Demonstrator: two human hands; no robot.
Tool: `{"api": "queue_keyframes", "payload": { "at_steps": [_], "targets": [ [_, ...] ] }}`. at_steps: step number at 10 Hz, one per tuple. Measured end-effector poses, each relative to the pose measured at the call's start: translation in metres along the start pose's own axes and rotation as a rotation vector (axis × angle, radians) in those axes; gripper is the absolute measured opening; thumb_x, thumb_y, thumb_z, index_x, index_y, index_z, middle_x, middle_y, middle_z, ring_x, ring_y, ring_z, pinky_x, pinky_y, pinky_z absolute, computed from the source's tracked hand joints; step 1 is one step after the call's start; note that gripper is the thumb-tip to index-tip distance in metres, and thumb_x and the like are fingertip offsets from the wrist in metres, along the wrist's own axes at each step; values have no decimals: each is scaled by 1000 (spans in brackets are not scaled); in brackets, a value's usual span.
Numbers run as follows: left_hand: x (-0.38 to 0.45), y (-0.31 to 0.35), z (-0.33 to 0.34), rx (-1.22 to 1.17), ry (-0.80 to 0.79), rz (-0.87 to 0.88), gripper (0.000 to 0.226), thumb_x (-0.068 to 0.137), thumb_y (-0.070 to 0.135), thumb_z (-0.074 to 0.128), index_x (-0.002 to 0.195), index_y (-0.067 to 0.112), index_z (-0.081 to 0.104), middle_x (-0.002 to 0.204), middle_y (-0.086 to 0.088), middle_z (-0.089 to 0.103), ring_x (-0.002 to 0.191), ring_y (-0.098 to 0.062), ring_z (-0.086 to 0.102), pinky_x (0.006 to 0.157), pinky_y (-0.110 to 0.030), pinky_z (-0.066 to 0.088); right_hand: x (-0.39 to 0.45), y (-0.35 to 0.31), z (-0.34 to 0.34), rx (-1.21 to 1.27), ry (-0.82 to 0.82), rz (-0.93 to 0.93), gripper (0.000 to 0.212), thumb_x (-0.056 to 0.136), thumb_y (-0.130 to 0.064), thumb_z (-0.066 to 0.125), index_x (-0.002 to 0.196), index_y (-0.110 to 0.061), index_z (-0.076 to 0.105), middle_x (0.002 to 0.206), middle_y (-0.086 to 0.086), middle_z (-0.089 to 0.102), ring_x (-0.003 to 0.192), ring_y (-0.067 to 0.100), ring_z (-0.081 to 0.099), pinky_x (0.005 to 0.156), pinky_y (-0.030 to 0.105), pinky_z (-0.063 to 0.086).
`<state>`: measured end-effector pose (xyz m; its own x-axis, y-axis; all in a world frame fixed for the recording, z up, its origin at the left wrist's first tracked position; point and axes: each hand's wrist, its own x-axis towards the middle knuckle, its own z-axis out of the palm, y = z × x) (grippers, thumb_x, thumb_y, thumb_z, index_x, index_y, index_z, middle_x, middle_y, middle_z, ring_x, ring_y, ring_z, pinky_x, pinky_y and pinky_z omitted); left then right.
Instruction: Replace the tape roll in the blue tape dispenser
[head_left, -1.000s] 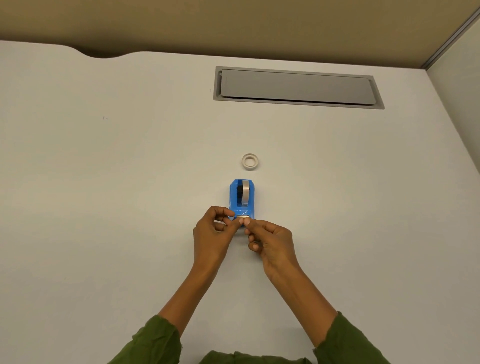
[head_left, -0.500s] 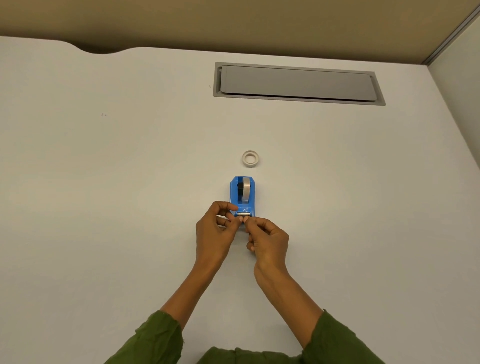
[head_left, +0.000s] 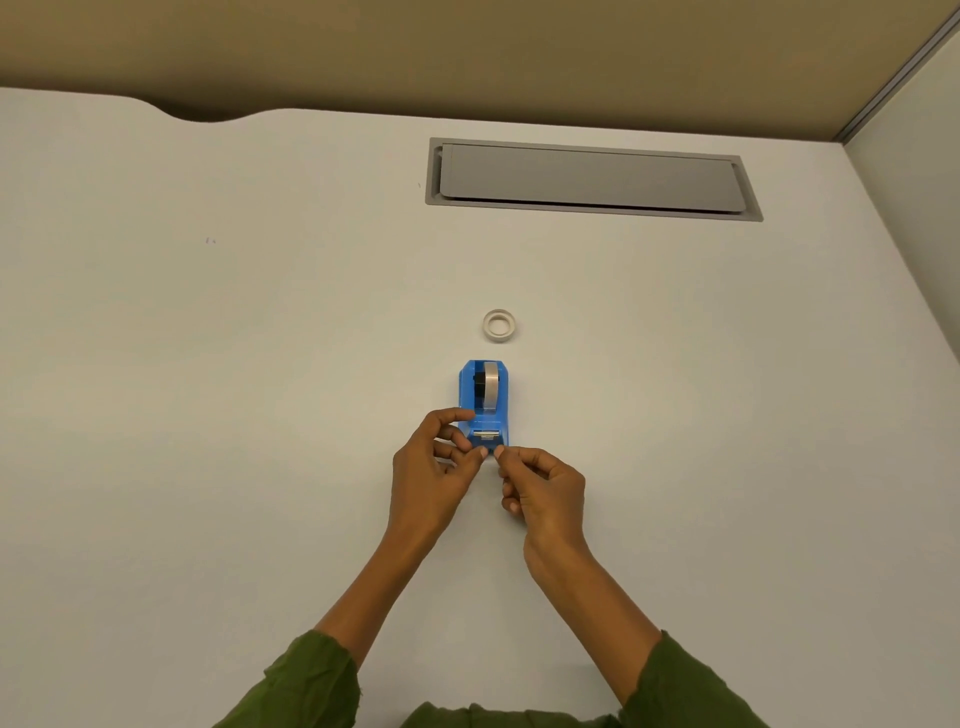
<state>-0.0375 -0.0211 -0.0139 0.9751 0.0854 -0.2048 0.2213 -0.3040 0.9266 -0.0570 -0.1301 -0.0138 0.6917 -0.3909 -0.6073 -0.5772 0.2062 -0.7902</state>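
1. Locate the blue tape dispenser (head_left: 484, 402). It stands near the middle of the desk (head_left: 208, 415), cutter end toward you, with a roll (head_left: 490, 392) seated in its cradle.
2. Note the second tape roll (head_left: 500, 326). It lies flat on the desk just beyond the dispenser, toward the far edge, apart from it. Which roll is the new one cannot be determined.
3. Check your left hand (head_left: 434, 478). Its thumb and forefinger are pinched together just in front of the cutter; the upper fingers touch the dispenser's left side.
4. Check your right hand (head_left: 545, 493). Its fingertips are pinched together beside the left ones. Whether either pinch holds tape cannot be determined; any strip is too thin to see.
5. Observe the change over the last second: both hands have drawn slightly back toward you, and the cutter blade (head_left: 485, 434), covered earlier, is now exposed.
6. Interpretation: the seated roll suggests the swap is at its final stage, threading or trimming the tape end at the cutter.
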Motion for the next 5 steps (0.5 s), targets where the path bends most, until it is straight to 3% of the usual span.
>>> {"api": "queue_keyframes", "payload": {
  "at_steps": [2, 3, 5],
  "targets": [
    [-2, 5, -1, -51, -3, 0, 25, 83, 10, 60, 106, 20, 58, 81, 5, 59, 70, -11, 57, 58, -10, 48, -2, -2, -13, -12, -20, 16, 9, 79, -15, 71, 84, -8, 71, 61, 4, 61, 47, 10, 48, 43, 16, 44],
    [4, 7, 0, -69, 22, -15, 17, 82, 28, 62, 99, 23, 61, 81, 0, 61, 71, -12, 57, 60, -18, 48, -2, -4, -19, 5, -44, 10, 13, 80, -15, 70, 86, -5, 71, 61, 5, 60, 47, 9, 48, 43, 16, 44],
    [10, 10, -1, 58, 2, 40, 18, 76, 26, 71, 93, 22, 65, 86, 1, 60, 71, -9, 56, 58, -3, 44, -4, -4, -21, 20, -68, -12, 11, 79, -16, 71, 84, -5, 71, 62, 6, 61, 48, 9, 49, 45, 18, 44]
  ]
}}
